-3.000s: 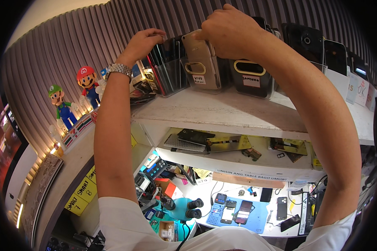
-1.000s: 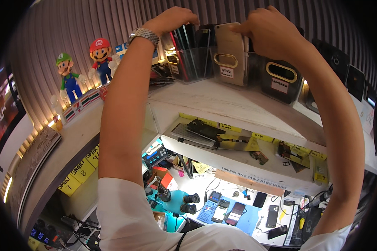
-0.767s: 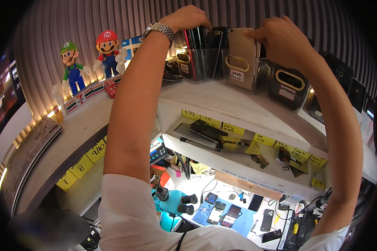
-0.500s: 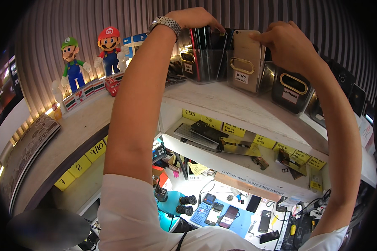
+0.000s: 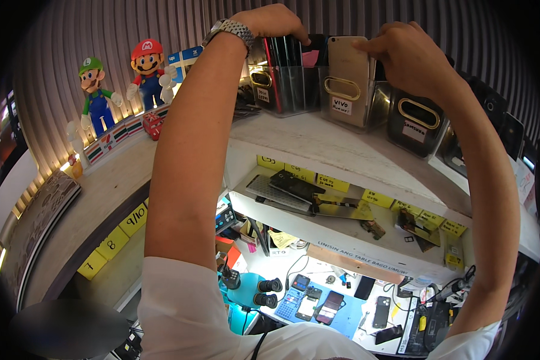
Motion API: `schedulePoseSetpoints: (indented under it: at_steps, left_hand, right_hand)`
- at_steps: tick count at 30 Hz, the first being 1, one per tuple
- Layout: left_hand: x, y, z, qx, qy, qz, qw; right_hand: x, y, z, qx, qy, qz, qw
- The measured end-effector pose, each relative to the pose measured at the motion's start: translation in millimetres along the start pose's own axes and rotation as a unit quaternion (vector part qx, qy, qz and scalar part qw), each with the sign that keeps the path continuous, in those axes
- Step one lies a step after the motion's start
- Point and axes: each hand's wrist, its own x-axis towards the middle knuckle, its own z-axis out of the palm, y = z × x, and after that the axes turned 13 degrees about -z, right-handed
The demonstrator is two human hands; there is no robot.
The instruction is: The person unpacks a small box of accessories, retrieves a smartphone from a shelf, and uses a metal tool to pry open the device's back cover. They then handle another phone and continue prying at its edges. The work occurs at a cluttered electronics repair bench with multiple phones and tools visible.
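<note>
At the top of a curved shelf (image 5: 294, 135), my left hand (image 5: 275, 21), with a metal watch at its wrist, reaches over a clear bin (image 5: 273, 99) of upright phones. Its fingers curl down at the top of a dark phone (image 5: 318, 42); the fingertips are partly hidden. A pink piece (image 5: 310, 58) shows between the phones below them. My right hand (image 5: 409, 59) is closed with its fingertips at the upper right edge of a gold phone (image 5: 349, 63), which stands upright in the middle bin (image 5: 366, 120). Other items behind that phone are mostly hidden.
Another bin (image 5: 415, 129) and dark phones (image 5: 492, 105) stand to the right. Two figurines (image 5: 147, 75) are at the left. A lower shelf (image 5: 336, 207) holds phone parts. Under it are a blue microscope (image 5: 252, 291) and several phones on a blue mat (image 5: 348, 315).
My left fingers have shifted slightly left, and the dark phones beneath them have moved, uncovering the pink piece. My right hand keeps its place at the gold phone. The view has turned a little.
</note>
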Motion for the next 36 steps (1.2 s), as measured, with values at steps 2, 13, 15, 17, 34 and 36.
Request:
schedulePoseSetpoints:
  at_steps: [2,13,15,17,34,36]
  left_hand:
    - [1,1,1,0.026,0.004,0.006,1.0]
    - [6,3,7,-0.029,-0.003,0.034,0.999]
    - [7,-3,8,-0.02,0.018,0.014,1.0]
    - [9,-5,8,-0.016,0.036,-0.028,0.999]
    - [-1,-2,1,-0.045,0.015,-0.001,0.999]
    - [-1,-2,1,-0.052,0.007,-0.002,0.999]
  right_hand:
    - [1,-3,-2,0.005,-0.009,0.015,1.0]
    - [-1,-3,-4,0.022,-0.008,0.01,1.0]
    - [1,-2,-4,0.031,-0.01,0.009,0.999]
    - [1,-1,-3,0.03,-0.007,0.003,1.0]
    - [6,-15,-48,0.015,-0.157,0.017,0.987]
    - [9,-13,-46,0.013,-0.17,0.031,0.985]
